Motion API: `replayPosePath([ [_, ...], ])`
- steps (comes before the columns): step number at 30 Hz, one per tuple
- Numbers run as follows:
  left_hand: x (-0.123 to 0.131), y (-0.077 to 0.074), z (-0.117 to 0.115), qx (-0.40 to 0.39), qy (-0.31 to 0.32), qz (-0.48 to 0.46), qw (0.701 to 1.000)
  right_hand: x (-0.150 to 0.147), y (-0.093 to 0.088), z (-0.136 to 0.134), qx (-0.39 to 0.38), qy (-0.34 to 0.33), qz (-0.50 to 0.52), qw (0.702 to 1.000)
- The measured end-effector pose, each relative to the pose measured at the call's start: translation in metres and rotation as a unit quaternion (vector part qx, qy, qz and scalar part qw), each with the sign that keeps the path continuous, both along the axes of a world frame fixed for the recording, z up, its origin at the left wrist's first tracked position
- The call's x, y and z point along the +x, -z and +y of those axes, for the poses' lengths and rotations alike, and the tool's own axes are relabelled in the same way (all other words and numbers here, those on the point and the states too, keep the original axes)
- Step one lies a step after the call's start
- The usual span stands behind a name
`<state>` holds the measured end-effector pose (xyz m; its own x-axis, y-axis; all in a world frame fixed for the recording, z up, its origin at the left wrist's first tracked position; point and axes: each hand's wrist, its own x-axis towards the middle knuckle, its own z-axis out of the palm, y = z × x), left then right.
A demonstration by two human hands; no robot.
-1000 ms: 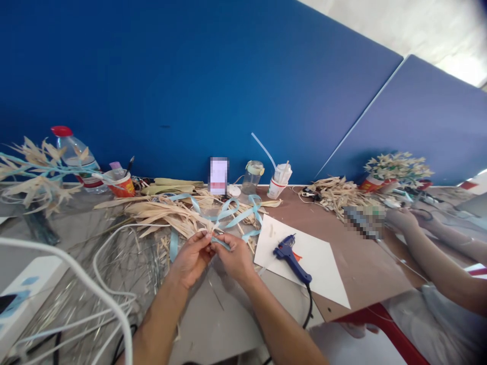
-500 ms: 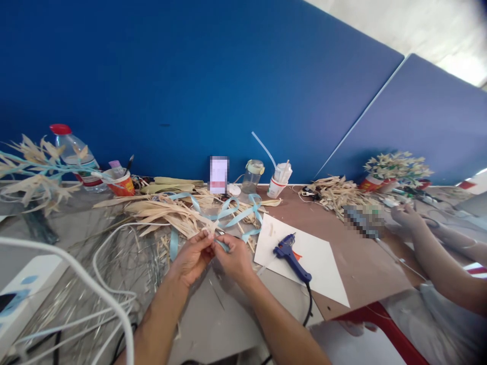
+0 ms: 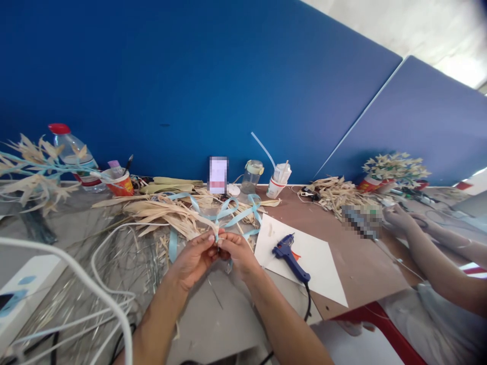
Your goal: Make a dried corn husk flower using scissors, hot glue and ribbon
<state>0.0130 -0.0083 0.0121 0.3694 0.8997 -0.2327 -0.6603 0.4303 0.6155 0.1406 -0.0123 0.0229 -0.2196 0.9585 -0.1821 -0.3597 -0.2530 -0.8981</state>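
Note:
My left hand (image 3: 195, 259) and my right hand (image 3: 236, 252) meet above the table, both closed in a pinch. Between the fingertips a pale dried-husk piece (image 3: 208, 224) points upward, with light blue ribbon (image 3: 216, 234) at its base. The left thumb and finger grip the husk base; my right fingers press the ribbon against it. From there, more ribbon (image 3: 243, 215) loops loosely over the husks behind. Fingers hide most of the joint. A thin wire (image 3: 215, 295) slants below my hands; I cannot tell whether it joins the piece.
A blue glue gun (image 3: 291, 257) lies on white card (image 3: 323, 274) to the right. Dried husks (image 3: 160, 210), wires (image 3: 144, 253) and a white cable (image 3: 114, 284) spread leftward. Cups, a jar (image 3: 251, 177) and a phone (image 3: 218, 175) stand behind. A co-worker's arms (image 3: 429, 243) reach in at right.
My right hand has turned, and its fingertips have closed in over the husk base beside the left ones. The husk piece and ribbon now stand more upright between them.

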Motion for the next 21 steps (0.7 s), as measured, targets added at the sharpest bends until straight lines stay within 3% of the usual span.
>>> replayPosePath([
  [8,-0.001,0.003,0.003,-0.003,-0.02,0.014,1.0,0.002,0.012,0.005,0.014,0.008,-0.06,0.998],
  [21,-0.009,0.006,0.007,0.009,0.0,0.08,0.997,0.003,0.012,0.002,0.02,0.013,-0.078,0.997],
])
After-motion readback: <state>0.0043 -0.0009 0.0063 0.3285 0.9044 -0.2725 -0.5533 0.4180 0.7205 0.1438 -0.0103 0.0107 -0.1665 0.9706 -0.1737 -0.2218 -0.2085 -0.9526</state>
